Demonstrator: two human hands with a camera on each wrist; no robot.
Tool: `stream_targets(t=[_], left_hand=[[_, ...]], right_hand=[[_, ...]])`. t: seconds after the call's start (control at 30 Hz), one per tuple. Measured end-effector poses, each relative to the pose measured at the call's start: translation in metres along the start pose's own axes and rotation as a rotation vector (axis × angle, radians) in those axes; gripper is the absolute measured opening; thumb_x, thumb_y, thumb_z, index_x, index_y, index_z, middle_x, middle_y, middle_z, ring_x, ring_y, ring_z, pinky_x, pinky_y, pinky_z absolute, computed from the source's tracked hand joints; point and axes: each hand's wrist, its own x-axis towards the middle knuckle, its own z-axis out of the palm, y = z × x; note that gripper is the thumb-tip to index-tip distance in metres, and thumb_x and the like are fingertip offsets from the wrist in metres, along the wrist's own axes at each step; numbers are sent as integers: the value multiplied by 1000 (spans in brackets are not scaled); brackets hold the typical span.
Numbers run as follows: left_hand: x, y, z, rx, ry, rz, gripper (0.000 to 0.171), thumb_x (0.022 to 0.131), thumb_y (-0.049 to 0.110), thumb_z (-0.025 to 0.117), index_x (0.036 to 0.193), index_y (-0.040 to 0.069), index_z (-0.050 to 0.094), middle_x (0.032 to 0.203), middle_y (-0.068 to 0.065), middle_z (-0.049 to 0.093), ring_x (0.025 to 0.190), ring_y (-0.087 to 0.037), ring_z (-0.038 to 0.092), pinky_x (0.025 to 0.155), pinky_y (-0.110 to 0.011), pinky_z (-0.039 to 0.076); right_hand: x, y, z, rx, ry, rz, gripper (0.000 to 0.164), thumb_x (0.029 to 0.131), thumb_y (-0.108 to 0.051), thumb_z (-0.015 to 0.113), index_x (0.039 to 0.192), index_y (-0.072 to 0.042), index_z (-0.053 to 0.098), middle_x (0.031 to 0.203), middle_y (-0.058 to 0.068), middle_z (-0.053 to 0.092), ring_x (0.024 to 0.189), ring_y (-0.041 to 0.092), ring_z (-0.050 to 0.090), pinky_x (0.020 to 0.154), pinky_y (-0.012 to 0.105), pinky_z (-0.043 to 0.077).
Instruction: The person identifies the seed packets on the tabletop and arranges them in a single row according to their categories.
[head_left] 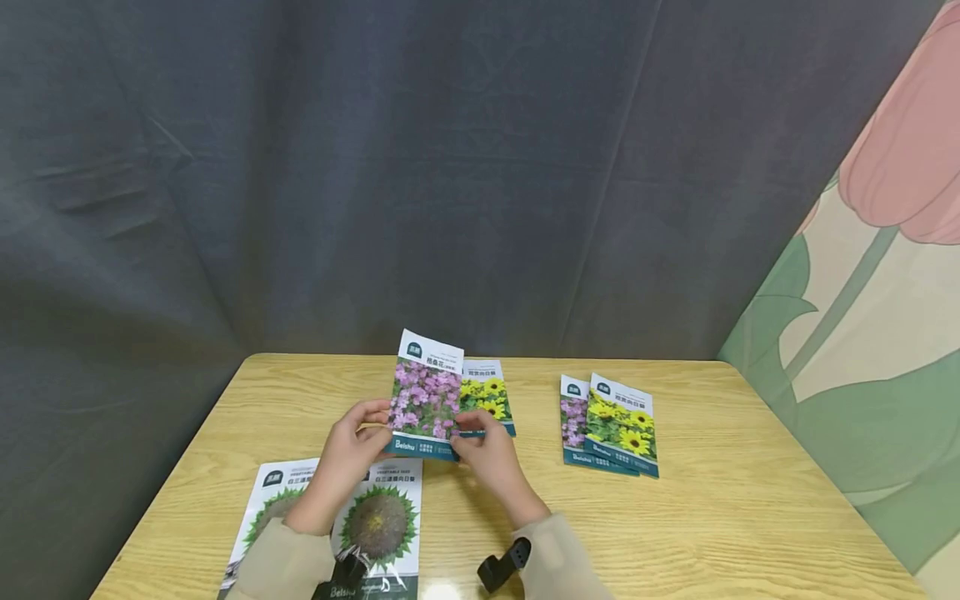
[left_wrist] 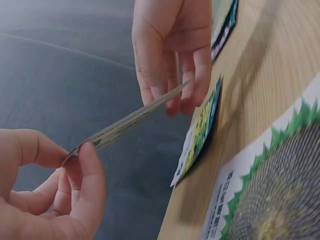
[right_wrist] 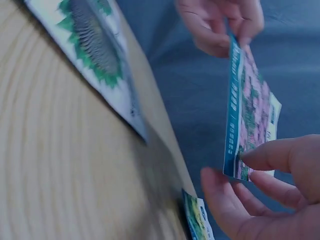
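Both hands hold a seed packet with pink flowers (head_left: 426, 398) raised above the table, its printed front facing up toward the head camera. My left hand (head_left: 354, 440) pinches its left edge between thumb and fingers. At the lower right edge, my right hand (head_left: 489, 454) grips it, with the thumb on the front in the right wrist view. Behind the held packet, a seed packet with yellow flowers (head_left: 491, 400) lies partly covered in the head view. Under the left forearm are two larger sunflower seed packets, one at the left (head_left: 262, 508) and one nearer the middle (head_left: 380, 525).
On the right of the wooden table (head_left: 720, 500), a yellow-flower packet (head_left: 624, 425) overlaps a pink-flower packet (head_left: 574, 421). A dark grey curtain (head_left: 450, 183) hangs behind the table's far edge. A wall with painted tulips (head_left: 862, 350) stands at the right.
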Motion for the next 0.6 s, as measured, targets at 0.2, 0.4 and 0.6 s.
stream_targets(t=[0.2, 0.4, 0.6], left_hand=[[-13, 1, 3, -57, -52, -27, 43, 95, -2, 53, 138, 3, 53, 116, -15, 49, 84, -18, 55, 77, -43, 58], [-22, -1, 6, -101, -113, -60, 41, 93, -3, 53, 135, 1, 53, 112, -14, 47, 78, -18, 50, 72, -39, 56], [-25, -8, 9, -104, -213, -82, 42, 92, -2, 52, 134, -4, 48, 112, -15, 45, 81, -19, 53, 73, -40, 58]], right_hand=[[-2, -5, -13, 131, 50, 56, 48, 95, 2, 63, 140, 4, 47, 116, 24, 60, 88, 28, 71, 76, 45, 61], [-5, -6, -28, 171, 94, 73, 51, 97, 1, 62, 145, 3, 44, 116, 23, 61, 84, 21, 70, 77, 42, 61], [-5, -8, -41, 171, 160, 59, 51, 94, 5, 61, 143, 2, 47, 108, 20, 62, 82, 18, 69, 74, 36, 62]])
